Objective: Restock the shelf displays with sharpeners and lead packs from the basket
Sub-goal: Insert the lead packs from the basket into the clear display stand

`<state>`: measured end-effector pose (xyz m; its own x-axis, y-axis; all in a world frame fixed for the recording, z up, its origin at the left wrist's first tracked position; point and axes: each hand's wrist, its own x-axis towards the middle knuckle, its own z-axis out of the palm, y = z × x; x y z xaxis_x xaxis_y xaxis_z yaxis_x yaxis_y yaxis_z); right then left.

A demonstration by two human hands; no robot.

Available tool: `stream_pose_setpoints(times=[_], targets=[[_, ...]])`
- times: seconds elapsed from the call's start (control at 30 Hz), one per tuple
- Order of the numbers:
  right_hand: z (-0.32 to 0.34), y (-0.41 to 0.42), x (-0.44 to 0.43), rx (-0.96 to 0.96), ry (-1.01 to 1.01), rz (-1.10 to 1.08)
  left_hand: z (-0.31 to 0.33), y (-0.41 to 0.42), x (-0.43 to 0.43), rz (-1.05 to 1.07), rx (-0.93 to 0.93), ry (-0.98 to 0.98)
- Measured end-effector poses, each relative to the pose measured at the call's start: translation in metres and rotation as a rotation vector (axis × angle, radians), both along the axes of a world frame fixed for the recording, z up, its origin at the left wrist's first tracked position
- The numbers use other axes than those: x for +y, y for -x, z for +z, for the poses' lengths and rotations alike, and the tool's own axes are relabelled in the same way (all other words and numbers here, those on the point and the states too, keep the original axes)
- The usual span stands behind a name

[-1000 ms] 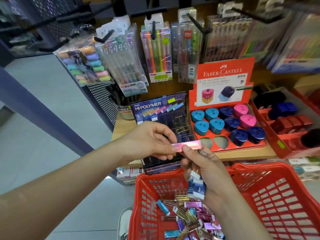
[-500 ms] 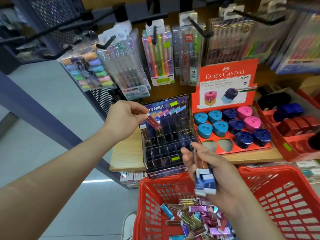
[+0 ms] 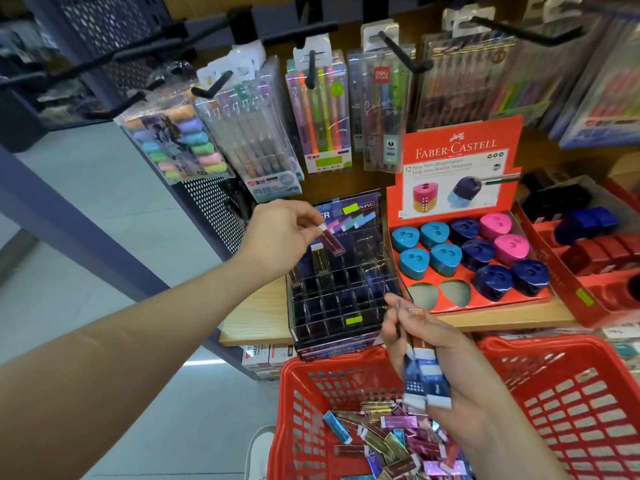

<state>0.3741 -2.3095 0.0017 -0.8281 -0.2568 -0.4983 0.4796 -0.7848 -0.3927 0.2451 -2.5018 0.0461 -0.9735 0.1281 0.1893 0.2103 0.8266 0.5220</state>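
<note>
Outstretched, left hand [image 3: 280, 233] pinching lead pack [image 3: 332, 241] (tilted)

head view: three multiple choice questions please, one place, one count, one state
1. Where is the dark red lead pack pinched by the left hand? A in the basket; B above the clear gridded display case; C on a hook.
2. How many pink triangular sharpeners in the red cardboard tray? A none; B two; C five.
3. The right hand is: A empty; B flat on the shelf; C gripping blue lead packs.
B: held over its grid; B: two pink tops; C: it curls round them.
</note>
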Motion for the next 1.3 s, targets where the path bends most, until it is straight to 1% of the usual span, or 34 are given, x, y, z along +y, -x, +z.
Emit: stream_pose_setpoints(times=[0.3, 0.4, 0.47, 0.5, 0.57, 0.6, 0.67, 0.73, 0.87, 0.93, 0.97, 1.0, 1.03, 1.07, 1.1, 1.13, 1.17, 1.2, 1.23, 1.3], targets=[[0.003, -0.005, 0.002, -0.042, -0.100, 0.083, -0.005, 0.007, 0.031, -0.113, 0.043, 0.219], [0.002, 0.008, 0.004, -0.092, -0.203, 0.123, -0.004, 0.009, 0.029, -0.123, 0.071, 0.285], [-0.012, 0.007, 0.017, -0.012, -0.308, 0.099, -0.005, 0.009, 0.027, -0.118, 0.073, 0.290], [-0.020, 0.006, 0.021, 0.019, -0.325, 0.070, -0.007, 0.009, 0.026, -0.120, 0.077, 0.292], [-0.019, 0.003, 0.020, 0.050, -0.313, 0.115, -0.013, 0.008, 0.027, -0.131, 0.067, 0.319], [-0.014, 0.000, 0.018, 0.052, -0.224, 0.102, -0.016, 0.009, 0.029, -0.131, 0.054, 0.340], [0.001, -0.002, 0.013, 0.023, -0.139, 0.054, -0.022, 0.011, 0.032, -0.133, 0.046, 0.398], [0.009, -0.009, 0.012, 0.065, -0.171, 0.043, -0.026, 0.013, 0.036, -0.164, 0.059, 0.488], [0.011, -0.002, 0.007, 0.011, -0.239, -0.019, -0.031, 0.014, 0.040, -0.251, 0.075, 0.740], [0.011, -0.003, 0.007, 0.009, -0.240, -0.036, -0.026, 0.013, 0.041, -0.270, 0.098, 0.797], [0.013, -0.004, 0.007, 0.014, -0.248, -0.037, -0.021, 0.010, 0.042, -0.266, 0.098, 0.787], [0.013, -0.004, 0.008, 0.022, -0.267, -0.042, -0.012, 0.003, 0.044, -0.262, 0.072, 0.704], [0.014, -0.005, 0.008, 0.029, -0.286, -0.049, -0.003, -0.005, 0.047, -0.252, -0.015, 0.533], [0.015, -0.005, 0.008, 0.043, -0.317, -0.065, 0.007, -0.015, 0.051, -0.238, -0.179, 0.295], [0.018, -0.006, 0.007, 0.066, -0.362, -0.084, 0.017, -0.026, 0.054, -0.237, -0.410, 0.037], [0.021, -0.007, 0.006, 0.096, -0.411, -0.102, 0.026, -0.037, 0.058, -0.260, -0.625, -0.156], [0.025, -0.007, 0.004, 0.118, -0.460, -0.118, 0.031, -0.047, 0.059, -0.307, -0.753, -0.249], [0.029, -0.008, 0.003, 0.141, -0.494, -0.125, 0.033, -0.054, 0.058, -0.354, -0.809, -0.297], [0.034, -0.010, 0.002, 0.149, -0.513, -0.126, 0.035, -0.060, 0.057, -0.377, -0.819, -0.335], [0.041, -0.015, 0.003, 0.110, -0.507, -0.110, 0.036, -0.064, 0.053, -0.337, -0.797, -0.439]])
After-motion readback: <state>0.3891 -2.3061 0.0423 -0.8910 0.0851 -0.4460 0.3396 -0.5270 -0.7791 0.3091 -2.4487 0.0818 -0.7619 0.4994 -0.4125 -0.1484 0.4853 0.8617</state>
